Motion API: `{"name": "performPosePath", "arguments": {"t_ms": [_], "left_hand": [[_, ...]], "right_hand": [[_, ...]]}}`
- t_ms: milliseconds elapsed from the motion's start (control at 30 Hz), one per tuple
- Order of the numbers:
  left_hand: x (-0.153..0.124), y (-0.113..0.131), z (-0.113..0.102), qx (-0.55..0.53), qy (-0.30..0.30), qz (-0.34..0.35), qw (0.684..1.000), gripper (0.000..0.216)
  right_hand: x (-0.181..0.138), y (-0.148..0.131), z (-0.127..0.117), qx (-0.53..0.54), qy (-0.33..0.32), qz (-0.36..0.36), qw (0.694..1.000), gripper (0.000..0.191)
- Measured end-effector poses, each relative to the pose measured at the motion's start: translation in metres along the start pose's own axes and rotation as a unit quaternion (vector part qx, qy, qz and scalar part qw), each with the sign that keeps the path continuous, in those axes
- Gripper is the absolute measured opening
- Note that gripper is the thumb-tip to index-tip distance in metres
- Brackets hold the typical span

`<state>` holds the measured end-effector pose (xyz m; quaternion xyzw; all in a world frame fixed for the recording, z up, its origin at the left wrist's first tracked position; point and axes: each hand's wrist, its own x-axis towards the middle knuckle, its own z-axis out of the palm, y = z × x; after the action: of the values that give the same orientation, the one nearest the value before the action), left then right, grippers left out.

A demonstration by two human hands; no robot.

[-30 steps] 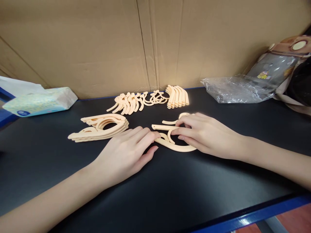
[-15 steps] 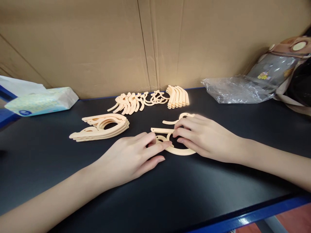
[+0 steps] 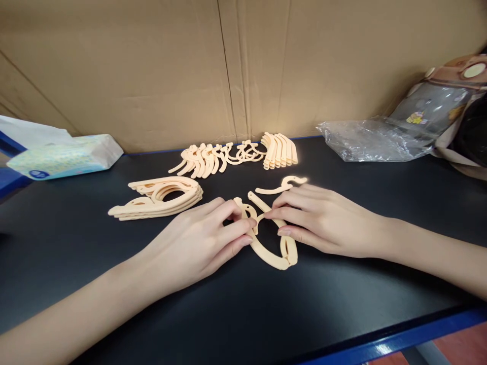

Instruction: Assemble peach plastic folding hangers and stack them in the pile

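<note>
A beige plastic folding hanger [image 3: 269,256] lies on the dark table between my hands, its two arms meeting at a joint at the near end. My left hand [image 3: 200,235] is closed on its left arm, thumb and forefinger pinching it close to a curved inner piece. On the right arm rest the bent fingers of my right hand [image 3: 327,218], with a fingertip at the curved inner piece. A loose beige hook piece [image 3: 271,191] lies just beyond my right fingers.
Folded hangers are stacked [image 3: 191,196] at left. Along the back stand rows of curved parts [image 3: 205,165], hooks [image 3: 247,153] and hanger arms [image 3: 280,152]. A tissue pack [image 3: 76,157] sits far left. A clear plastic bag [image 3: 373,142] and a bottle [image 3: 429,104] are at right.
The hanger has turned, its joint swinging toward the near side and its arms now pointing away. My left hand has closed on the left arm. Both hands moved slightly.
</note>
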<state>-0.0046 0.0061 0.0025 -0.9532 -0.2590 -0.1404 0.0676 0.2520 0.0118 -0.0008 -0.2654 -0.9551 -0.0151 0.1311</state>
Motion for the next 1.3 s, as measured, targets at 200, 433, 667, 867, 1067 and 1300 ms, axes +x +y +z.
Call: {"name": "performPosePath", "arguments": {"t_ms": [200, 433, 667, 867, 1067, 1300], "left_hand": [[-0.001, 0.000, 0.003, -0.017, 0.014, -0.070, 0.997, 0.028], [0.003, 0.005, 0.006, -0.057, 0.024, -0.157, 0.986, 0.014], [0.001, -0.001, 0.006, -0.054, 0.023, -0.151, 0.987, 0.012], [-0.001, -0.010, 0.007, -0.012, 0.035, -0.153, 0.987, 0.012], [-0.002, -0.014, 0.005, 0.013, 0.025, -0.138, 0.990, 0.013], [-0.003, -0.016, 0.003, 0.029, 0.028, -0.134, 0.990, 0.019]], "right_hand": [[-0.001, -0.005, -0.001, 0.017, -0.001, -0.038, 0.999, 0.033], [0.000, -0.012, 0.000, 0.006, -0.009, -0.075, 0.997, 0.034], [-0.001, -0.006, 0.005, -0.026, 0.021, -0.004, 0.999, 0.028], [-0.001, -0.005, 0.003, -0.001, 0.027, -0.017, 0.999, 0.027], [0.000, -0.003, -0.003, 0.005, 0.045, -0.012, 0.999, 0.027], [-0.003, 0.013, 0.002, -0.120, 0.043, 0.116, 0.985, 0.036]]}}
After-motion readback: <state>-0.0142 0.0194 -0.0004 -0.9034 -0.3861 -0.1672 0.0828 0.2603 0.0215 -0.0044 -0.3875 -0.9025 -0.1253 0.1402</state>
